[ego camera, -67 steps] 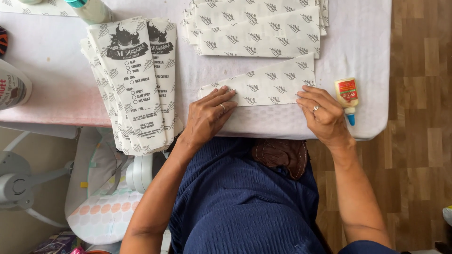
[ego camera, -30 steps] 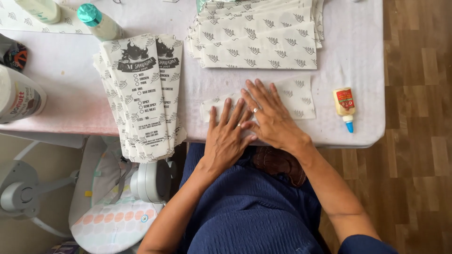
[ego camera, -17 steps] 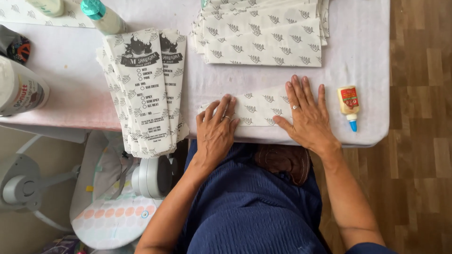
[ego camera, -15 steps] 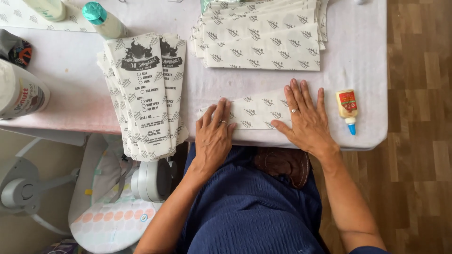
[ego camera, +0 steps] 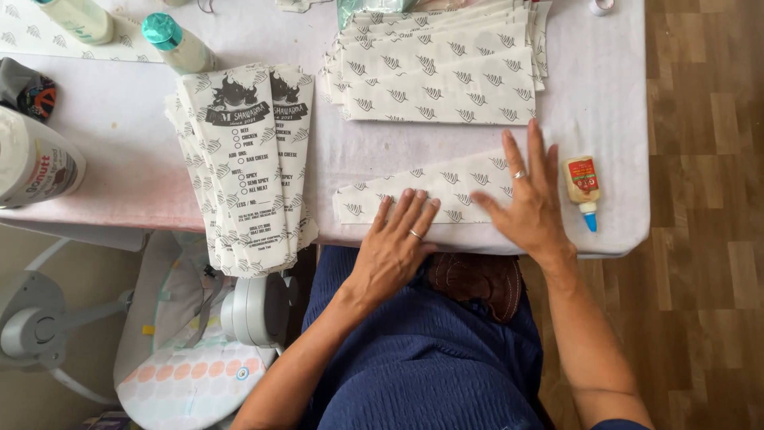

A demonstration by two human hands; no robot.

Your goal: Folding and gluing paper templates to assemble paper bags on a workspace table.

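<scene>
left hand [ego camera: 395,248], right hand [ego camera: 529,209]: fingers spread flat | tapered patterned paper sleeve [ego camera: 430,193] | white table [ego camera: 143,159]

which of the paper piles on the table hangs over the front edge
The stack of printed paper sleeves on the left overhangs the near edge; the patterned-sheet pile at the back lies wholly on the table.

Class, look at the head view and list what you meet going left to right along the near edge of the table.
Large white tub → stack of printed paper sleeves → left hand → right hand, both pressing the folded patterned paper → small glue bottle.
</scene>
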